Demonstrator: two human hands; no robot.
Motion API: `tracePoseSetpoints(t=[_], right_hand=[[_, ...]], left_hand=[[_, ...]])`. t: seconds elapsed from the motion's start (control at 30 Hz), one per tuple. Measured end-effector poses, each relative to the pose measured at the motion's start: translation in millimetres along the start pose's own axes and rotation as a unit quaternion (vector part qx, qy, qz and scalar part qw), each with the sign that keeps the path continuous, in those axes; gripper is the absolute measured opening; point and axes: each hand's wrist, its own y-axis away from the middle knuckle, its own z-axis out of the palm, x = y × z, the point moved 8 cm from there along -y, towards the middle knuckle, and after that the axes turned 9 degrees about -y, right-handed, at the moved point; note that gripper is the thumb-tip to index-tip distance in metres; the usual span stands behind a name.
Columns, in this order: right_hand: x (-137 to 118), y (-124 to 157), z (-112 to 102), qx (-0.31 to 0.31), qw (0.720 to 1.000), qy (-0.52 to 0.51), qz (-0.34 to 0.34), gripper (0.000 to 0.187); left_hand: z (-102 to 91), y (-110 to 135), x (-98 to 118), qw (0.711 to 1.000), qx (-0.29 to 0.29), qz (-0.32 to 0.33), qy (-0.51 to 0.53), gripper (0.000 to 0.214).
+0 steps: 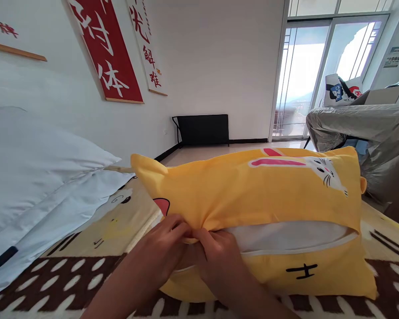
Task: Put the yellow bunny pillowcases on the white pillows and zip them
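Observation:
A yellow pillowcase (219,190) with a white rabbit print lies lengthwise in front of me. Its long side gapes toward me, and a white inner pillow (286,235) shows through the slit on the right. Near the left end of that slit, my left hand (161,248) pinches the upper edge of the opening. Close beside it, my right hand (221,261) grips the same edge with thumb and fingers closed, and the cloth puckers there. Whether a zipper pull sits between the fingers cannot be seen.
A white pillow (46,168) stands at the left. Beneath everything spreads a cream and brown patterned blanket (80,277). A black folded frame (203,130) leans by the far wall. On the right, a plastic-covered table (359,117) carries a bag (341,91) and a box.

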Motion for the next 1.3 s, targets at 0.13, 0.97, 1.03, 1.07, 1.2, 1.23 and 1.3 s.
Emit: tracePoseSetpoints(t=[0.13,0.97,1.03,1.07,1.2,1.23,1.3], right_hand=[[-3,-1,-3,-0.008,1.000,0.009,0.004,0.023],[-16,0,-2,-0.045,0.998,0.029,-0.016,0.014],[-18,-1,-6,-0.036,0.999,0.026,-0.023,0.015],[-19,-1,-8,-0.031,0.999,0.023,-0.024,0.016],[-22,-1,-11,-0.041,0.999,-0.006,-0.012,0.014],[-24,0,-11,-0.045,0.999,-0.017,-0.010,0.013],[-31,1,-11,-0.038,0.998,-0.039,-0.021,0.010]], left_hand=[[1.6,-5,-36,0.994,0.007,-0.107,-0.022,0.019],[5.8,10,-48,0.990,-0.074,-0.081,0.083,0.021],[5.2,10,-47,0.989,-0.076,-0.081,0.099,0.022],[5.2,10,-46,0.988,-0.077,-0.080,0.106,0.022],[4.3,9,-40,0.988,-0.080,-0.061,0.116,0.024],[4.1,9,-38,0.988,-0.083,-0.056,0.115,0.026],[2.8,10,-33,0.989,-0.086,-0.046,0.109,0.028]])
